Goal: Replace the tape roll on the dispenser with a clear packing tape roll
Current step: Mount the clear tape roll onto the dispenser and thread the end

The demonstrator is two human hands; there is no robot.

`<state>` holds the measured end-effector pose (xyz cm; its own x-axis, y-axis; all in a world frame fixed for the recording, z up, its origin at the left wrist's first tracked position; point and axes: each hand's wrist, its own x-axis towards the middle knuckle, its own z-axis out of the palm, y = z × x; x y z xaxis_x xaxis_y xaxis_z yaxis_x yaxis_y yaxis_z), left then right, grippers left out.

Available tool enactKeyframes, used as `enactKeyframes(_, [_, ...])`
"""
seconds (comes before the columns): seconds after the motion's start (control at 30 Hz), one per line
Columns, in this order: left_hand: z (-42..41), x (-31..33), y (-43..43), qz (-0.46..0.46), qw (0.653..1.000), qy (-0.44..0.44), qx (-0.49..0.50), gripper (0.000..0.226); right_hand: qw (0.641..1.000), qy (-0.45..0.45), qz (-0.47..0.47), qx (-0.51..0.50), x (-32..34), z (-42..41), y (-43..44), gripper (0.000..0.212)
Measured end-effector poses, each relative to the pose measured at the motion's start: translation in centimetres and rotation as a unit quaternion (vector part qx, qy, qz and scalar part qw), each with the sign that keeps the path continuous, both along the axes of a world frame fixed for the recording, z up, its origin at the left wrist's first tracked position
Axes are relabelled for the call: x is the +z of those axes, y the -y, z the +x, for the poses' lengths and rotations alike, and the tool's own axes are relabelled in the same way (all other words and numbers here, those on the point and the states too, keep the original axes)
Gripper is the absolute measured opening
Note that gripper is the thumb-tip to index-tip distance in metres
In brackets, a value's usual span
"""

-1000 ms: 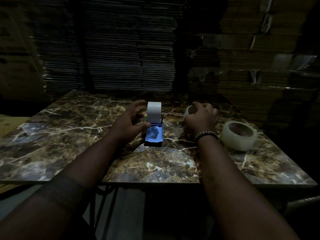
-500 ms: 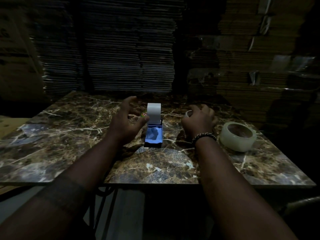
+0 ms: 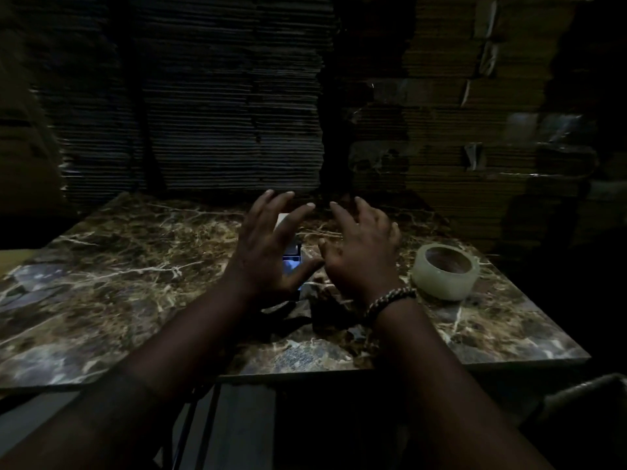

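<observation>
A blue tape dispenser stands on the marble table, mostly hidden behind my hands. Only the top corner of its white tape roll shows past my left fingers. My left hand hovers in front of the dispenser with the fingers spread and nothing in it. My right hand, with a beaded bracelet at the wrist, hovers just right of the dispenser, fingers apart and empty. A clear packing tape roll lies flat on the table to the right of my right hand.
Tall stacks of flattened cardboard rise right behind the table's far edge. More taped cardboard stacks fill the back right. The table's front edge is near my forearms. The scene is very dim.
Both hands have lifted off the table and moved together over the dispenser, fingers spreading. My right hand has left the small white object it covered, which is now out of sight.
</observation>
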<state>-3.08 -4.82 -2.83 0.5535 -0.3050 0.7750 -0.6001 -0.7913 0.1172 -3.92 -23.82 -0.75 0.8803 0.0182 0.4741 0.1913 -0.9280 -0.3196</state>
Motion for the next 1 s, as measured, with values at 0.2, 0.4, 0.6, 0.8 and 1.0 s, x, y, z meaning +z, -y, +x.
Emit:
enactKeyframes(0.2, [-0.3, 0.7, 5.0, -0.015, 0.999, -0.022, -0.045, 0.083, 0.998, -0.029, 0.019, -0.051, -0.2, -1.1, 4.6, 0.068])
enactKeyframes(0.4, [0.9, 0.1, 10.7, -0.012, 0.994, -0.068, -0.08, 0.082, 0.993, -0.061, 0.013, -0.105, -0.8, -1.9, 10.2, 0.075])
enactKeyframes(0.6, [1.9, -1.3, 14.8, 0.047, 0.981, -0.176, -0.061, 0.085, 0.985, -0.096, 0.004, -0.14, -1.9, -2.7, 14.2, 0.07])
enactKeyframes(0.8, [1.6, -0.9, 17.7, 0.082, 0.955, -0.269, -0.093, 0.078, 0.981, -0.129, 0.077, -0.12, -2.0, -3.7, 15.4, 0.067])
enactKeyframes(1.0, [1.9, -1.1, 18.5, 0.117, 0.952, -0.261, -0.106, 0.069, 0.979, -0.123, 0.14, -0.085, -2.1, -4.0, 15.9, 0.056])
